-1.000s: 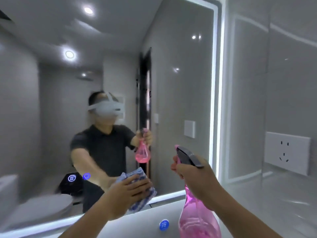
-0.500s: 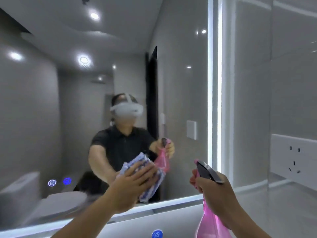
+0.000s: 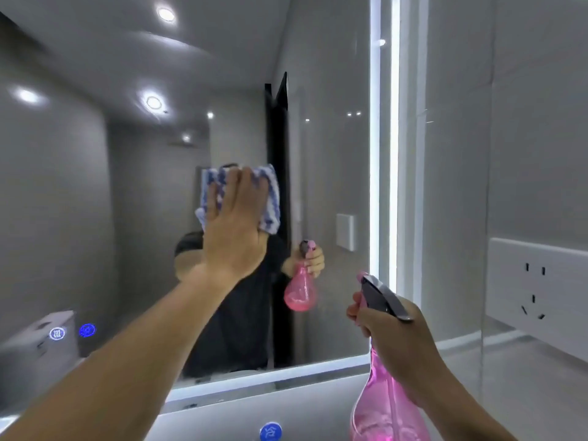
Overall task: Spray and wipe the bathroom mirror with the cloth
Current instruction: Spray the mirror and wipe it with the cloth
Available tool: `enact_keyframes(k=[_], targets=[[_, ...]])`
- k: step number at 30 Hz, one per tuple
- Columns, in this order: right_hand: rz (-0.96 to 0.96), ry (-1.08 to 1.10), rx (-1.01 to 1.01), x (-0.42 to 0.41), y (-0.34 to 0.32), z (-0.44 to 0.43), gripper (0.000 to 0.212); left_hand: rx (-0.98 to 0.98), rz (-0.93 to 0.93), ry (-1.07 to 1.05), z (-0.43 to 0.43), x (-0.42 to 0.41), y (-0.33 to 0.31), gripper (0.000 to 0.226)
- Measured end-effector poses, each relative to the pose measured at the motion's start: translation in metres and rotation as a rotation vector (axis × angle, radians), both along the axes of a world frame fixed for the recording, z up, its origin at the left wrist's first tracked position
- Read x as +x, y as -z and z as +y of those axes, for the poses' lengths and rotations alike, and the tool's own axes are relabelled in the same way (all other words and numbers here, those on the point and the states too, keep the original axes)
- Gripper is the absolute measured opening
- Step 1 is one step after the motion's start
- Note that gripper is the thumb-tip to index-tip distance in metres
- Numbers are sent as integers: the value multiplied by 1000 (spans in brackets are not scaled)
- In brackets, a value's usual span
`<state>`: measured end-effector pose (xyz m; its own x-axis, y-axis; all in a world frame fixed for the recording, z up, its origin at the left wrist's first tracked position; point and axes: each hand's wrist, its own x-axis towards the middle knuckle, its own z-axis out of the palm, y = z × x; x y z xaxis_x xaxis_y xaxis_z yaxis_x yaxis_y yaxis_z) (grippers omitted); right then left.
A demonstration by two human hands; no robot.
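Note:
The large bathroom mirror (image 3: 95, 186) fills the left and middle of the view, with lit strips along its right and bottom edges. My left hand (image 3: 235, 230) presses a blue-and-white striped cloth (image 3: 270, 202) flat against the glass near the mirror's middle. My right hand (image 3: 394, 332) grips the neck of a pink spray bottle (image 3: 385, 409) with a grey trigger head, held low right in front of the mirror's bottom right corner. The bottle's reflection shows in the glass.
A white wall socket plate (image 3: 537, 291) sits on the grey tiled wall at the right. A round blue button (image 3: 270, 431) shows at the bottom centre below the mirror. Two lit touch icons (image 3: 71, 331) glow at the mirror's lower left.
My left hand has risen with the cloth from the mirror's lower edge to its middle and now lies flat on the glass. The bottle hand has stayed low right.

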<state>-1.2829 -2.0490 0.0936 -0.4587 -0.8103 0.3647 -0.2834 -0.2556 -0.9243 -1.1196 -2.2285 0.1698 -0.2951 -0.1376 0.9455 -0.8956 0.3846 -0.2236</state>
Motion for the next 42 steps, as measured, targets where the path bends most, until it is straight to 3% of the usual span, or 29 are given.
enact_keyframes(k=[2,4,7,9,11,14,16,18,20,22,24,25,27,29,30,31,34,37,40,42], targets=[[2,-3,6,-3,8,1,12,-51,-367,41,6,-21,63,70],[3,-3,12,-5,12,6,12,60,-704,4,17,-16,129,67],[49,10,23,-14,13,17,12,181,-972,40,23,15,166,69],[68,30,16,-23,11,21,12,67,-876,36,15,20,132,63],[95,25,21,-27,8,20,12,-24,-546,47,6,9,73,63],[113,-14,51,-29,3,13,14,15,-166,70,1,-19,5,60],[101,-33,60,-31,3,7,14,22,-84,118,2,-38,7,59],[78,-20,66,-32,7,4,12,-1,-256,196,3,-55,52,54],[49,-22,66,-35,12,4,10,28,-623,272,12,-65,123,52],[32,-33,68,-37,17,7,9,80,-977,189,15,-62,187,54],[45,-32,75,-41,19,10,10,79,-1153,91,11,-53,195,49],[60,-27,75,-43,18,11,11,-31,-1166,188,6,-50,180,47],[84,-20,69,-48,16,14,11,-135,-995,379,-2,-49,124,49],[93,-31,44,-51,12,14,8,-113,-656,157,-2,-59,42,57],[101,-33,29,-52,10,13,7,-85,-415,132,0,-66,6,58],[100,-28,18,-51,8,13,7,-51,-290,86,-1,-70,-23,59],[39,-15,-16,-53,6,10,18,25,-138,81,7,-100,-43,64],[2,-15,0,-51,7,10,10,45,-493,42,22,-124,46,60],[-21,-7,9,-54,11,14,8,285,-1088,-165,32,-109,178,48],[-2,1,-5,-58,11,16,11,309,-1171,-199,32,-105,172,45]])
